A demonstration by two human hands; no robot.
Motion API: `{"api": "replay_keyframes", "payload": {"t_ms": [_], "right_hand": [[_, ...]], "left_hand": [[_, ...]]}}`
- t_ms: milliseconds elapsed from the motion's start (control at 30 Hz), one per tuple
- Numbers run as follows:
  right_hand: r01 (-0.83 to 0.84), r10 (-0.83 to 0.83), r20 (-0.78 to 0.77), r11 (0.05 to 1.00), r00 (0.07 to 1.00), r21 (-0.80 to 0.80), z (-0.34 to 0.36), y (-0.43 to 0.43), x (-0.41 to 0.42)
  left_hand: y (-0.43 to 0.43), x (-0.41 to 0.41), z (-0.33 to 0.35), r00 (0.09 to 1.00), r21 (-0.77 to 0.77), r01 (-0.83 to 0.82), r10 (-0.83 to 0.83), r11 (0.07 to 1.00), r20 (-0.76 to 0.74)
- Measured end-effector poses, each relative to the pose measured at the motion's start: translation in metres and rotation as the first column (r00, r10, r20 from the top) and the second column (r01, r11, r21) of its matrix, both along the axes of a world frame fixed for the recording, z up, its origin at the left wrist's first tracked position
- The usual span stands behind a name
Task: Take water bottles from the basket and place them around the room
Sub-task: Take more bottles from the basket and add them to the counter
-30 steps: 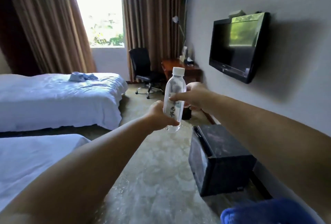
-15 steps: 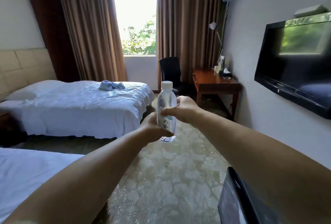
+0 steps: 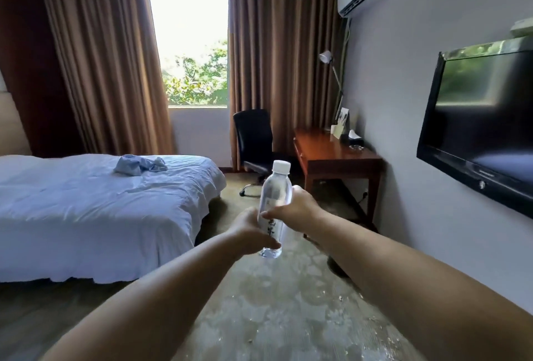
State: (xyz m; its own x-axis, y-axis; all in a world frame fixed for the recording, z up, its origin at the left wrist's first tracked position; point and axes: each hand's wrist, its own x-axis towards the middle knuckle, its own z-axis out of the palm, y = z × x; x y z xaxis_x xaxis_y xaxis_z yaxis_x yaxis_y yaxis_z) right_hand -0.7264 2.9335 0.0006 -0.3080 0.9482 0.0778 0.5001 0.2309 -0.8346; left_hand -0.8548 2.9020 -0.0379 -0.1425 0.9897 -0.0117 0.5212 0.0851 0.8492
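Note:
A clear plastic water bottle (image 3: 274, 190) with a white cap and a white label is held upright at arm's length in the middle of the view. My left hand (image 3: 248, 231) grips its lower part from the left, thumb across the label. My right hand (image 3: 297, 208) wraps its middle from the right. The bottle hangs in the air above the floor, in front of the desk and chair. No basket is in view.
A wooden desk (image 3: 334, 153) with small items stands against the right wall, a black office chair (image 3: 253, 141) beside it. A white bed (image 3: 95, 202) with a crumpled blue cloth (image 3: 138, 164) fills the left. A wall television (image 3: 484, 118) hangs at right. Patterned carpet (image 3: 282, 297) runs between.
The view has advanced down the room; the desk, chair and bed are nearer and larger, and the black cabinet at lower right has left the view. Both hands keep the same hold on the bottle.

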Motion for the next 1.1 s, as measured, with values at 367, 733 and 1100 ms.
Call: {"api": "replay_keyframes", "payload": {"t_ms": [367, 733, 1100], "right_hand": [[0.156, -0.156, 0.057, 0.988, 0.986, 0.012, 0.030, 0.299, -0.038], [0.178, -0.180, 0.139, 0.984, 0.974, 0.025, 0.004, 0.579, -0.030], [0.305, -0.301, 0.239, 0.952, 0.923, 0.024, -0.001, 0.836, -0.002]], "left_hand": [[0.307, -0.039, 0.022, 0.985, 0.010, 0.172, -0.172, 0.985, 0.023], [0.590, -0.034, -0.002, 0.978, -0.036, 0.208, -0.208, 0.977, 0.021], [0.864, -0.008, -0.011, 0.917, -0.071, 0.373, -0.379, 0.925, -0.122]]}}
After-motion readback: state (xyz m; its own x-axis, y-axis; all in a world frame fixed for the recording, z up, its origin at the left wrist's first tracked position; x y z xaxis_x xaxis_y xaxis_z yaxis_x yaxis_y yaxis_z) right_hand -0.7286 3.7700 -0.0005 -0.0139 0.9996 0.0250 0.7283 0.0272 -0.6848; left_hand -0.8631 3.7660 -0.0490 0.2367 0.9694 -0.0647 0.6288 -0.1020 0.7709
